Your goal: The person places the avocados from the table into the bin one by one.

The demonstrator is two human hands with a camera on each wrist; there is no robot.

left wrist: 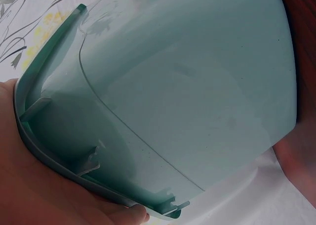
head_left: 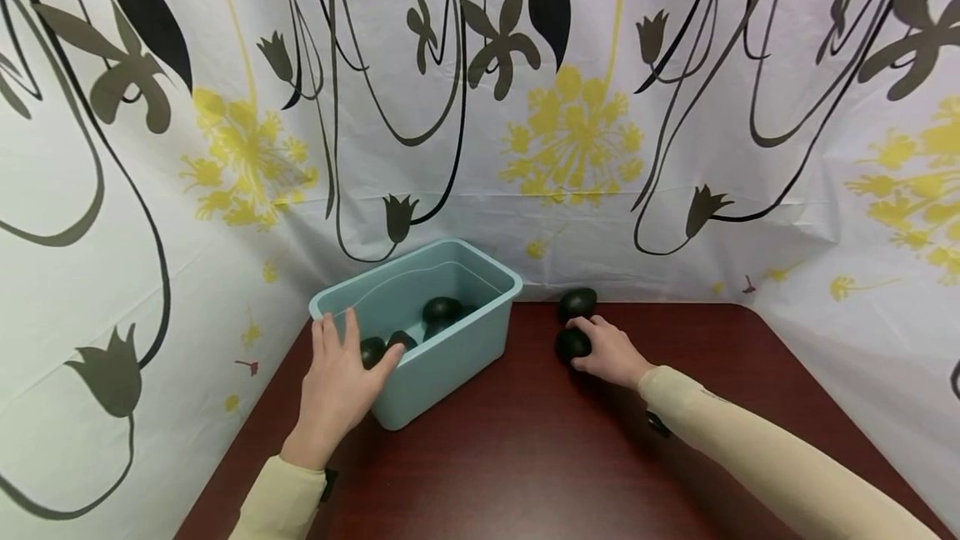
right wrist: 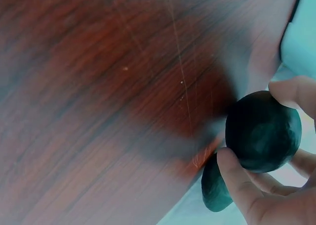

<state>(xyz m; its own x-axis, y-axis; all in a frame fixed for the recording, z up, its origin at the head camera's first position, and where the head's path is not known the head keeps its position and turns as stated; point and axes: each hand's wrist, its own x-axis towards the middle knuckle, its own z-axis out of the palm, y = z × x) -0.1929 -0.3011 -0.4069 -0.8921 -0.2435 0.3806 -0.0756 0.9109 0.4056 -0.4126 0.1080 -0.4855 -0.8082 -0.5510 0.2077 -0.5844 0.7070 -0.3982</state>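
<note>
In the head view, my right hand [head_left: 613, 353] grips a dark green avocado [head_left: 573, 344], fingers and thumb around its sides. The right wrist view shows this avocado [right wrist: 263, 131] large between the fingertips. Just behind it a second avocado [head_left: 577, 304] lies at the table's far edge. My left hand [head_left: 337, 386] rests on the rim of a light blue-green plastic bin [head_left: 450, 377], its fingers spread and fairly straight over the near left corner. Several avocados lie inside the bin, one [head_left: 442, 310] toward the right; the left hand partly covers others.
The bin stands at the far left of a dark red-brown wooden table [head_left: 525, 465]. White cloth [head_left: 450, 140] with flower prints hangs close behind the table and along both sides.
</note>
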